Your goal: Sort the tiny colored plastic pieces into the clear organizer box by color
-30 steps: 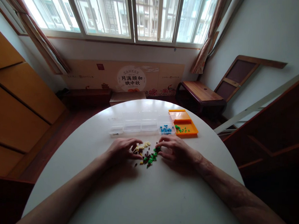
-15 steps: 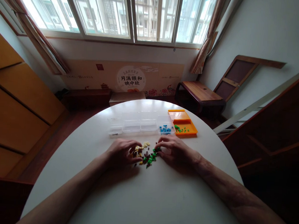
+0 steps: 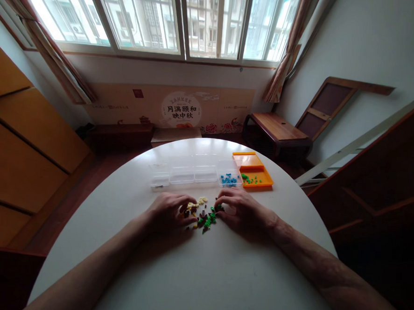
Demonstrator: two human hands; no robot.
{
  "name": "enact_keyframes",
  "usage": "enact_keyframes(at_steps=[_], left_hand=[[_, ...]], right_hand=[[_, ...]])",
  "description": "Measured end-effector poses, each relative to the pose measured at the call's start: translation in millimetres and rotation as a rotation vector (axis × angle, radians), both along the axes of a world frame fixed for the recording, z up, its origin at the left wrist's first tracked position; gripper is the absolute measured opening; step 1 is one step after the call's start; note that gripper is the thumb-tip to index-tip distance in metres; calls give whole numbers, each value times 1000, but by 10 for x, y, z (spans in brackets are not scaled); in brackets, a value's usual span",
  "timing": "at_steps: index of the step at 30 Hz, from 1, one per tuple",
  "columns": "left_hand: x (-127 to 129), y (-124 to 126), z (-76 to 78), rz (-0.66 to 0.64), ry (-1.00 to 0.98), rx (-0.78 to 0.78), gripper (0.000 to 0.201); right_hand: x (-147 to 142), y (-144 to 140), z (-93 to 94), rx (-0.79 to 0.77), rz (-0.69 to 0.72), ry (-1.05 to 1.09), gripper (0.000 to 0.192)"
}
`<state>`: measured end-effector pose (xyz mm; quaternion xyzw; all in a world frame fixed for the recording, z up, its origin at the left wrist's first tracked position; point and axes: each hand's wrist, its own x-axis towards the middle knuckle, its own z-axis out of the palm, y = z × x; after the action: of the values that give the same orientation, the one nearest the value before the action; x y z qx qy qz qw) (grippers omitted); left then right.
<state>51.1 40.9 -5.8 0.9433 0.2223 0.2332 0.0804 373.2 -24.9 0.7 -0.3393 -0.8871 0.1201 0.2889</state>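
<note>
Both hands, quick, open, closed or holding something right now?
Left hand: open, curved beside the brown pieces.
Right hand: curled at the green pieces; can't tell whether it grips one.

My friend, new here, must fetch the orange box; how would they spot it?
Find the round white table. Beyond the right hand, right of the clear boxes, lies the open orange box holding green pieces. Unlike its colourless neighbours, it is orange.
</note>
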Motion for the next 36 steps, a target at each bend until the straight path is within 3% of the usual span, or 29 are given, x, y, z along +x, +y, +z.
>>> enact_keyframes(at_steps=[36], left_hand=[[49,-36,76,-3,-20,-10,31]], right_hand=[[-5,54,-80,28,13,63,4]])
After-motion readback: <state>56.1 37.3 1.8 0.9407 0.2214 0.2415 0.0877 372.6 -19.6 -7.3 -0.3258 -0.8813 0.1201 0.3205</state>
